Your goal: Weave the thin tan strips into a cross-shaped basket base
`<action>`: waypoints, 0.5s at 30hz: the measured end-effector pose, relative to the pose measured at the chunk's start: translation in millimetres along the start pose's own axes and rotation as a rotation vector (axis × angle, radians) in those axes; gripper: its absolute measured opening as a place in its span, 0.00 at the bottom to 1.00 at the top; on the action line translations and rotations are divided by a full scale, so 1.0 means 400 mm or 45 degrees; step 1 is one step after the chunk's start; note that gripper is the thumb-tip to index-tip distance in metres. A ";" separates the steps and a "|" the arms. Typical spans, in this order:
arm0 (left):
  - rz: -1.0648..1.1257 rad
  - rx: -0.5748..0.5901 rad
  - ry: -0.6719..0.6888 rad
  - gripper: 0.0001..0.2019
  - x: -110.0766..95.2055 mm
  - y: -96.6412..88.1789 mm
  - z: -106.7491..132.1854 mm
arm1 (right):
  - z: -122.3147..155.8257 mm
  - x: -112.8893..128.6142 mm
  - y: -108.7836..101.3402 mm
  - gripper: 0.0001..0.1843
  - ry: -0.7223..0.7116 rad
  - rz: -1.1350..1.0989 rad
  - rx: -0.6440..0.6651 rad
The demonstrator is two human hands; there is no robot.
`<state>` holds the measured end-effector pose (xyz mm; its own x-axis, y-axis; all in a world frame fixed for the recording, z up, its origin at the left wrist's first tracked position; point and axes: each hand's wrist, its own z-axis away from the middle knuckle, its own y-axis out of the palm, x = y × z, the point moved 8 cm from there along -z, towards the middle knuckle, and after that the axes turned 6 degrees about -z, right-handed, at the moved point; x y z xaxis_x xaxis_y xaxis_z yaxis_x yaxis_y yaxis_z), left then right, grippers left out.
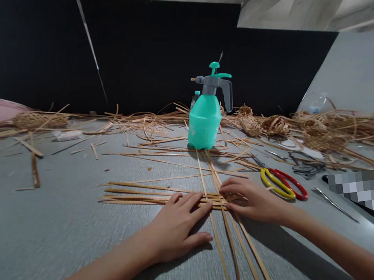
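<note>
Flat tan weaving strips [217,201] cross in a small woven patch on the grey table in front of me. One set of strips [135,192] runs off to the left; the other set [232,243] runs toward me and away to the spray bottle. My left hand [174,232] lies flat over the left-hand strips, fingers stretched and thumb apart, fingertips at the patch's left edge. At the right edge, my right hand [254,202] has bent fingers and thumb closed around the strip ends. A turquoise spray bottle [205,122] stands upright at the strips' far ends.
Scissors [284,185] with yellow and red handles lie right of my right hand, beside metal tweezers [336,203]. A dark-edged device [368,201], partly blurred out, lies at far right. Loose strips and woven pieces [326,134] line the back, before a black panel [148,49].
</note>
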<state>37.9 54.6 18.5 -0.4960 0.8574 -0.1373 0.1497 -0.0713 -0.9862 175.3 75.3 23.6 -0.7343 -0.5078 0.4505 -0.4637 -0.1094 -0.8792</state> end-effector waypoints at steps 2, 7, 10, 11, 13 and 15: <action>-0.001 0.025 0.020 0.27 -0.002 0.004 -0.004 | 0.010 0.005 0.006 0.12 0.012 0.066 0.021; 0.076 0.088 0.046 0.26 0.002 0.017 -0.009 | 0.013 0.003 0.016 0.16 0.054 0.210 0.075; 0.133 0.111 0.051 0.26 0.007 0.020 -0.013 | 0.004 0.006 0.013 0.18 0.022 0.214 0.104; 0.151 0.122 0.055 0.25 0.007 0.020 -0.014 | 0.001 0.009 0.013 0.17 0.005 0.216 0.113; 0.178 0.144 0.060 0.26 0.009 0.023 -0.016 | -0.004 0.013 0.014 0.15 -0.022 0.224 0.124; 0.194 0.150 0.057 0.26 0.012 0.024 -0.018 | -0.006 0.014 0.019 0.12 -0.035 0.218 0.115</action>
<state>43.0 61.6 9.2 -0.4366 0.8537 -0.2839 0.1176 -0.2587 -0.9588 166.5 73.6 19.9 -0.7842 -0.5487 0.2898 -0.2860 -0.0948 -0.9535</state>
